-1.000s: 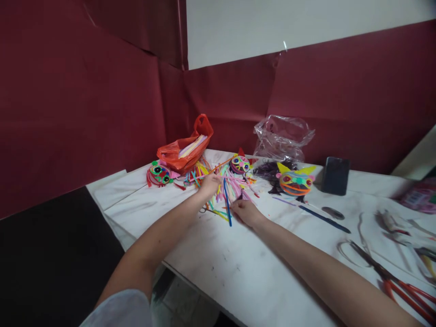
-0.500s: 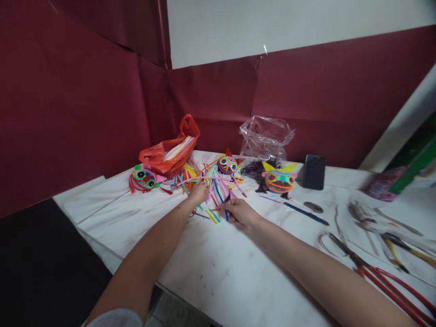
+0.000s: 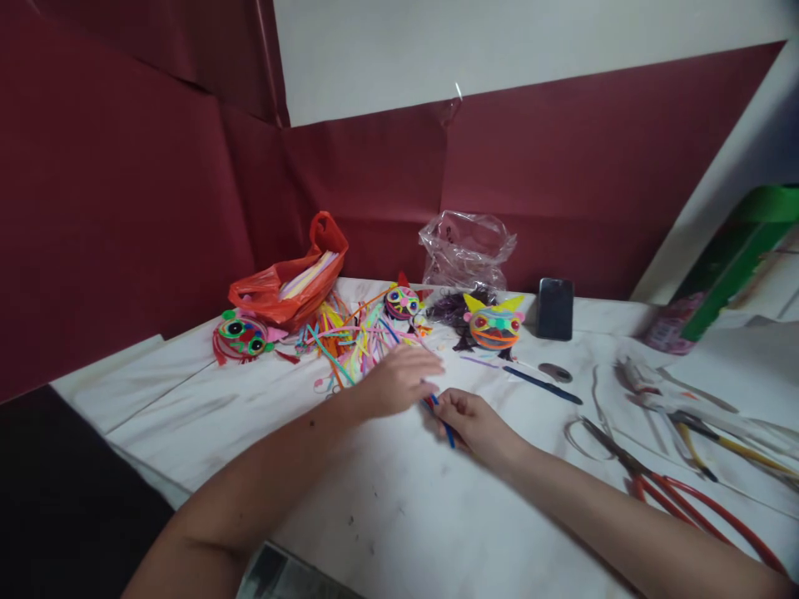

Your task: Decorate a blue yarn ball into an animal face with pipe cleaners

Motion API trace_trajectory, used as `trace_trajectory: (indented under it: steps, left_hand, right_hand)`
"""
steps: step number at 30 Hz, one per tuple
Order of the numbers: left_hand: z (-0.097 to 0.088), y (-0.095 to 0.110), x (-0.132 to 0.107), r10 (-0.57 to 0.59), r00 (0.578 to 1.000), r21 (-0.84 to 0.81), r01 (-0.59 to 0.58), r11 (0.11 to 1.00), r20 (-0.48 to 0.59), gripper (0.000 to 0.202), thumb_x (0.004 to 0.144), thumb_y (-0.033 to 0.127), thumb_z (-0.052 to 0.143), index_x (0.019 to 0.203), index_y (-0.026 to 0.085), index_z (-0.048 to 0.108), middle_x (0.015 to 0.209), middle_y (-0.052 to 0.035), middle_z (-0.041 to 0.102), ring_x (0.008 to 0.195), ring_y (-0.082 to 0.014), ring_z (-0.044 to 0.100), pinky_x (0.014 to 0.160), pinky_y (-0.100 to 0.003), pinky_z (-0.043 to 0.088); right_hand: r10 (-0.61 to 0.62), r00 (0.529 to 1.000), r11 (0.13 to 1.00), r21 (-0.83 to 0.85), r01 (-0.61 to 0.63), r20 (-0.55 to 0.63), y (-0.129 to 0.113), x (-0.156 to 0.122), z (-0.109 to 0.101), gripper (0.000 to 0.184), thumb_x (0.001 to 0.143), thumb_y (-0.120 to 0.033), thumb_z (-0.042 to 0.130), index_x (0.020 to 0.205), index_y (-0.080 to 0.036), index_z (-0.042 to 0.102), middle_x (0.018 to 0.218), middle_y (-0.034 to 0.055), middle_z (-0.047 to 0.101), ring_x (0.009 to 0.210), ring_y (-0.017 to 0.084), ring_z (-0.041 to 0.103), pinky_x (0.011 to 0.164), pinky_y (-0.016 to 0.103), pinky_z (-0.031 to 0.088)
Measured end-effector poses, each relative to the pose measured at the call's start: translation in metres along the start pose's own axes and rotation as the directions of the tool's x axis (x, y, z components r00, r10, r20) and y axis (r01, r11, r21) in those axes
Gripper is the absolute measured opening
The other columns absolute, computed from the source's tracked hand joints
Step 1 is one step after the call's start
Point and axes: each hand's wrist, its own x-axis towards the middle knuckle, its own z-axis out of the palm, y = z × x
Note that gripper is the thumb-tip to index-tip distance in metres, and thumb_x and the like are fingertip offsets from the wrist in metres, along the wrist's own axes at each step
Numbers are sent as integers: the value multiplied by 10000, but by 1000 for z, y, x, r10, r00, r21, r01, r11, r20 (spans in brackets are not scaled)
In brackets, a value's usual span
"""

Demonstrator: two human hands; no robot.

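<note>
Blue strip (image 3: 447, 431) and two hands meet near the middle of the white table (image 3: 430, 524). The right hand (image 3: 479, 423) has thumb and fingertips closed together on the strip's near end, holding it low, just over the tabletop. The left hand (image 3: 399, 381) lies palm down just beside it, fingers loosely spread toward the strip's far end. Whether it grips anything I cannot tell, since its own back hides the fingertips. Judging by what lies about, a good part of the craft work looks done. Three finished little faces rest at the back of the table: a red and green face (image 3: 240, 335) on the left, a pink face (image 3: 401, 303) in the middle and an orange face with yellow ears (image 3: 495, 327) on the right. What looks left is the heap of coloured strips (image 3: 353, 341), lying loose and unsorted just beyond the left hand. More strips stick out of the orange bag (image 3: 284, 289) behind it. The blue strip itself is joined to nothing, so this piece seems to be only at its start. It lies apart from the heap, between the two hands and touching the right one. A clear bag (image 3: 467, 248), a phone (image 3: 555, 309) and red-handled scissors (image 3: 680, 492) lie well off to the right.
</note>
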Motion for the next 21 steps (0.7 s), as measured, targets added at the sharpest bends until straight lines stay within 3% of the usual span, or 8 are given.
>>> trace_trajectory:
  steps: [3, 5, 8, 12, 17, 21]
  left_hand:
    - [17, 23, 0, -38, 971, -22, 45, 999, 234, 222, 938, 241, 444, 971, 161, 648, 884, -74, 709, 856, -176, 631, 836, -299, 450]
    - [23, 25, -4, -134, 940, 30, 131, 991, 315, 238, 932, 193, 419, 884, 165, 650, 833, -74, 690, 830, -177, 622, 780, -279, 448]
    - [24, 18, -7, -276, 911, 107, 255, 961, 307, 255, 929, 190, 405, 853, 178, 648, 843, -72, 672, 841, -176, 609, 766, -269, 444]
    - [21, 12, -7, -370, 882, 118, 350, 929, 292, 288, 925, 176, 380, 838, 179, 655, 851, -79, 664, 831, -184, 600, 759, -281, 445]
    - [25, 13, -6, -518, 802, 15, 539, 842, 299, 222, 890, 193, 450, 803, 189, 655, 809, -41, 663, 796, -159, 603, 733, -247, 431]
    - [28, 13, -6, -621, 726, -201, 683, 703, 296, 172, 831, 202, 513, 715, 184, 640, 689, 3, 632, 690, -134, 570, 657, -227, 398]
  right_hand:
    - [-79, 997, 991, -105, 80, 17, 8, -1, -8, 274, 703, -415, 613, 614, -205, 462, 455, -62, 475, 392, 65, 348, 416, 212, 260]
    - [-94, 995, 974, -204, 97, 24, 8, 0, -15, 244, 730, -384, 569, 607, -212, 446, 442, -66, 441, 397, 76, 339, 423, 220, 249]
    - [-173, 985, 900, -407, 155, -7, 0, 4, -27, 165, 742, -294, 530, 609, -205, 495, 478, -43, 474, 460, 103, 391, 468, 232, 280]
    - [-321, 942, 792, -573, 210, -98, -6, 11, -42, 110, 706, -235, 558, 606, -189, 556, 610, 9, 586, 609, 141, 479, 591, 253, 357]
    - [-242, 927, 940, -306, 151, -287, -2, 19, -51, 331, 685, -516, 609, 649, -191, 556, 571, -17, 514, 548, 128, 416, 532, 254, 327]
    - [-235, 888, 970, -156, 187, -396, -3, 20, -57, 459, 665, -633, 625, 578, -200, 498, 528, -33, 463, 536, 119, 399, 555, 259, 343]
